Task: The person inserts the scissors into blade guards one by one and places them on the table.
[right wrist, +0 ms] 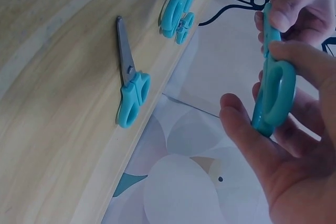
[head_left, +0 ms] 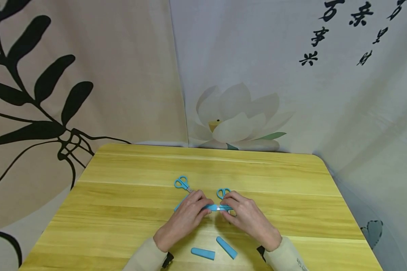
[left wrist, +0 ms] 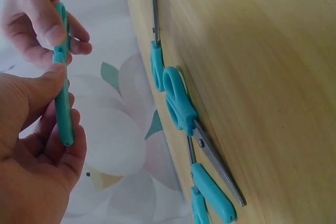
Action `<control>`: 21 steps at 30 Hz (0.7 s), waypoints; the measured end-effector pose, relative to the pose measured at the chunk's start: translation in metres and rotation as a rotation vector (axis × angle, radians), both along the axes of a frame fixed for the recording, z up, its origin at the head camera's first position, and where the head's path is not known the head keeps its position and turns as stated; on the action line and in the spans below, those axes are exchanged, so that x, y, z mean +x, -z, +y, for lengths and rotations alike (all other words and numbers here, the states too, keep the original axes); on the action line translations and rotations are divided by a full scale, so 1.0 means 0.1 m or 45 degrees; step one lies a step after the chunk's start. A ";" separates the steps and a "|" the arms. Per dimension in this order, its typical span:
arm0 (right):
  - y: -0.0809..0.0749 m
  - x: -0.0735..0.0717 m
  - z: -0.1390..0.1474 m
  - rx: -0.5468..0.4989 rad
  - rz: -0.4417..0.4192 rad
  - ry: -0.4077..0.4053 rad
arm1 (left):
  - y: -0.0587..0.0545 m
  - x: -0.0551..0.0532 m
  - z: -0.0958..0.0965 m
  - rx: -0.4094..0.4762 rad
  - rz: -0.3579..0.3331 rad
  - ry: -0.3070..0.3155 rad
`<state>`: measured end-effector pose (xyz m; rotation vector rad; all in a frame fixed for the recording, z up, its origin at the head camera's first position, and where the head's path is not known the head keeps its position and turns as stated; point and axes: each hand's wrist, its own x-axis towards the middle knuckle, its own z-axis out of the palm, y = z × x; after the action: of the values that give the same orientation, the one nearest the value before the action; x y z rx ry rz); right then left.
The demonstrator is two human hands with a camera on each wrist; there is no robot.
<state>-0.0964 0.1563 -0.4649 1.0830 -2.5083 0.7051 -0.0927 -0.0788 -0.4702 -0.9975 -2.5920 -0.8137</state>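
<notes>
Between the two hands is a pair of blue-handled scissors [head_left: 226, 207], its blades mostly inside a blue blade cover [head_left: 210, 207]. A short bit of metal shows between cover and handles in the head view. My left hand [head_left: 186, 215] pinches the cover [left wrist: 64, 111] between thumb and fingers. My right hand [head_left: 251, 216] grips the handles [right wrist: 278, 95], thumb on top. Just beyond the right hand lie other open-bladed scissors [right wrist: 128, 82], partly hidden in the head view. Beyond the left hand lie another uncovered pair [head_left: 181, 183] and a blue piece [head_left: 179, 204], partly hidden by that hand.
Two loose blue blade covers, one lying crosswise [head_left: 202, 253] and one slanted [head_left: 227, 247], rest on the wooden table [head_left: 122, 210] between the forearms. A printed curtain [head_left: 149, 75] hangs behind the table's far edge.
</notes>
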 end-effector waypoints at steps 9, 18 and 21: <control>0.00 0.01 -0.01 0.013 -0.017 -0.006 | 0.04 -0.02 0.02 -0.113 0.140 0.030; -0.02 0.01 -0.03 0.017 -0.004 0.013 | 0.03 -0.03 0.06 -0.135 0.164 0.040; -0.02 0.01 -0.03 0.021 0.001 0.011 | 0.04 -0.04 0.07 -0.133 0.174 0.042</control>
<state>-0.0956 0.1533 -0.4631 1.0768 -2.5210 0.6819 -0.0962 -0.0722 -0.4746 -1.0879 -2.5289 -0.6001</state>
